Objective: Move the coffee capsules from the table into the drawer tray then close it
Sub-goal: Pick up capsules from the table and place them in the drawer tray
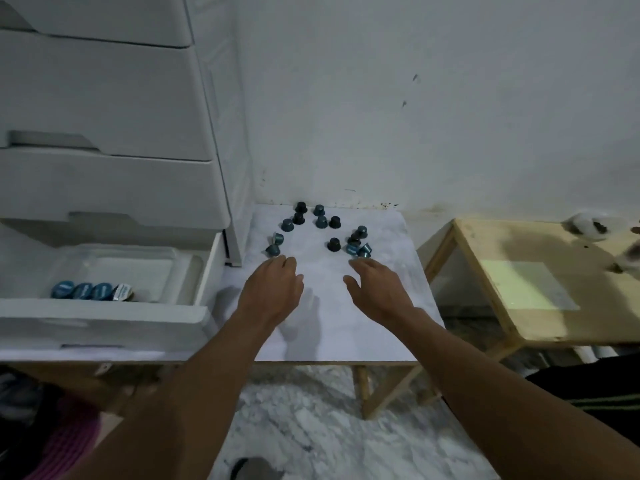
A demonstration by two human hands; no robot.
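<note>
Two hands in view, left hand [273, 289] and right hand [377, 292], both bare. The left forearm [194, 393] and right forearm [502, 403] are bare right to the frame edge, long and lean, narrowing at the wrists. Fingers slender. Light is dim and the picture soft, so nails and fine marks are too small to tell. A black cloth [588, 389] with thin green stripes lies by the right forearm and a pink ribbed cloth [69, 441] sits low on the left. Cannot tell if either is worn.

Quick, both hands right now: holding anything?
Left hand: open, holding nothing.
Right hand: open, holding nothing.
</note>
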